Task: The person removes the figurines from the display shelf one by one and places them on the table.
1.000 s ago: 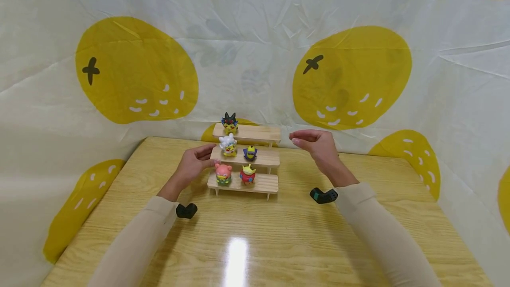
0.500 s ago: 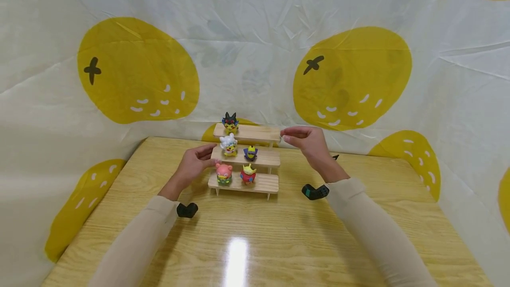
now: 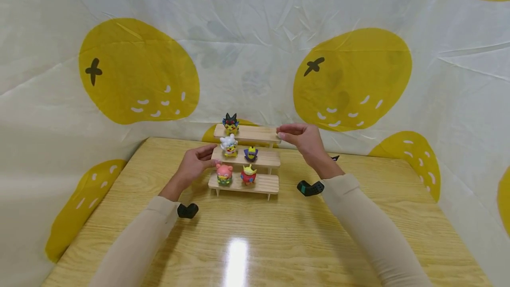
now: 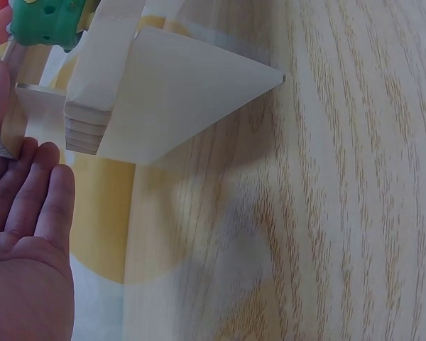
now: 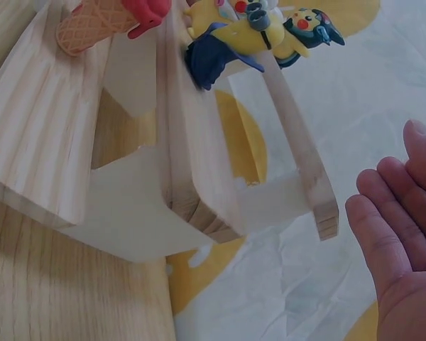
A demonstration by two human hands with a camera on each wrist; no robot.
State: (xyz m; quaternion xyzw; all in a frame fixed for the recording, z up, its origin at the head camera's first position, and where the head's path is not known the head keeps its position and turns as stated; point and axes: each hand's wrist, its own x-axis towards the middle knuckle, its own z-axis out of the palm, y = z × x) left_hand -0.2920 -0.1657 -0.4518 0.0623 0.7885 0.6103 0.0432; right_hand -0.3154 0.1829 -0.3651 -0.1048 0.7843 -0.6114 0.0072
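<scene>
A three-tier wooden display stand (image 3: 263, 184) holds several small toy figures. My left hand (image 3: 190, 167) is at the left end of its middle tier, thumb and fingers on either side of the plank end. In the left wrist view, that plank end lies between the thumb and the fingers (image 4: 53, 202). My right hand (image 3: 307, 141) is at the right end of the top tier. In the right wrist view its fingers look fairly straight, and a small gap separates them from the top plank (image 5: 316, 188). Nothing shows in that palm.
A dark-eared yellow figure (image 3: 230, 124) stands on top. White-topped (image 3: 229, 146) and purple-caped (image 3: 251, 154) figures share the middle tier; pink (image 3: 224, 175) and red (image 3: 249, 175) ones stand below. The wooden table (image 3: 279, 242) meets a patterned cloth (image 3: 255, 48) behind.
My right hand has moved left to the top tier's right end. The left hand stays at the middle tier. The stand and figures show no clear shift.
</scene>
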